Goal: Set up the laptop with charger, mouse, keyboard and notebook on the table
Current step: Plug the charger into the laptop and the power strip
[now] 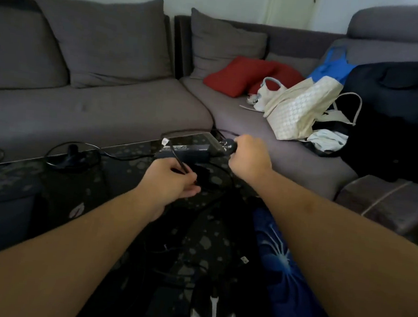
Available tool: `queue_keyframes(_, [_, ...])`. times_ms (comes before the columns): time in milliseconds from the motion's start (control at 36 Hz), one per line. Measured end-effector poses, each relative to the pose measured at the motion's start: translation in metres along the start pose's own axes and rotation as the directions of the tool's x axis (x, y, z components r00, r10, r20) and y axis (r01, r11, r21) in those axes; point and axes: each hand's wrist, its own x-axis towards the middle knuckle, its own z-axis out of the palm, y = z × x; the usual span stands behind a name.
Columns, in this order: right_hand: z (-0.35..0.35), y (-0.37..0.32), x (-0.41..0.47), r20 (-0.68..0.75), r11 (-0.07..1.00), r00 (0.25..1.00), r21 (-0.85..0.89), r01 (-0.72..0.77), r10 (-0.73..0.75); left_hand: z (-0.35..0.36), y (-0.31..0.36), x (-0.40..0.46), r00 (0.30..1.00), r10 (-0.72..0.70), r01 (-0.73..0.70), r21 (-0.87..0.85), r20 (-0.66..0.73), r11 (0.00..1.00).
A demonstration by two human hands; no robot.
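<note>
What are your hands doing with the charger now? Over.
Left hand grip on the charger cable. Right hand grip on the plug. Charger brick lies on the table. Loose cables lie nearby.

Charger on the table, sofa behind

The charger brick (185,151) lies at frame centre on the table (24,182), 2 hands just below it: left hand (173,180), right hand (249,157). The sofa (93,112) spans the upper frame, bags (295,110) at upper right.

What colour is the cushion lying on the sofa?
Red; the cushion shows clearly in the head view, on the grey sofa.
</note>
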Motion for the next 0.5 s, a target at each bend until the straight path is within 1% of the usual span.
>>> queue_keyframes(83, [0.006, 0.011, 0.012, 0.104, 0.994, 0.994, 0.095, -0.050, 0.040, 0.012, 0.000, 0.005, 1.000, -0.011, 0.009, -0.057, -0.021, 0.998])
queue_keyframes(139, [0.006, 0.022, 0.009, 0.143, 0.976, 0.987, 0.192, -0.098, 0.071, 0.022, 0.001, 0.006, 1.000, -0.008, 0.006, -0.061, -0.024, 0.998])
queue_keyframes(194, [-0.002, 0.034, 0.004, 0.127, 0.930, 0.985, 0.333, -0.152, 0.115, 0.030, 0.005, 0.007, 1.000, -0.001, -0.002, -0.088, -0.031, 0.996])
queue_keyframes(250, [-0.019, 0.048, -0.001, 0.070, 0.852, 0.983, 0.490, -0.183, 0.171, 0.039, 0.012, 0.008, 0.999, 0.003, -0.009, -0.131, -0.044, 0.991])
queue_keyframes(278, [-0.030, 0.055, -0.004, 0.034, 0.811, 0.981, 0.559, -0.176, 0.189, 0.044, 0.016, 0.008, 0.998, 0.016, -0.024, -0.136, -0.056, 0.990])
queue_keyframes(333, [-0.056, 0.067, -0.011, -0.029, 0.754, 0.975, 0.640, -0.150, 0.218, 0.053, 0.026, 0.007, 0.993, 0.092, -0.096, -0.058, -0.070, 0.994])
queue_keyframes(389, [-0.087, 0.081, -0.021, -0.068, 0.695, 0.965, 0.706, -0.133, 0.254, 0.063, 0.034, 0.003, 0.981, 0.190, -0.186, 0.068, -0.042, 0.980])
queue_keyframes(444, [-0.117, 0.099, -0.036, -0.095, 0.628, 0.952, 0.769, -0.117, 0.293, 0.075, 0.041, -0.001, 0.961, 0.276, -0.273, 0.203, 0.012, 0.940])
queue_keyframes(500, [-0.146, 0.119, -0.054, -0.095, 0.571, 0.961, 0.818, -0.072, 0.259, 0.091, 0.046, -0.010, 0.940, 0.326, -0.342, 0.290, 0.104, 0.894])
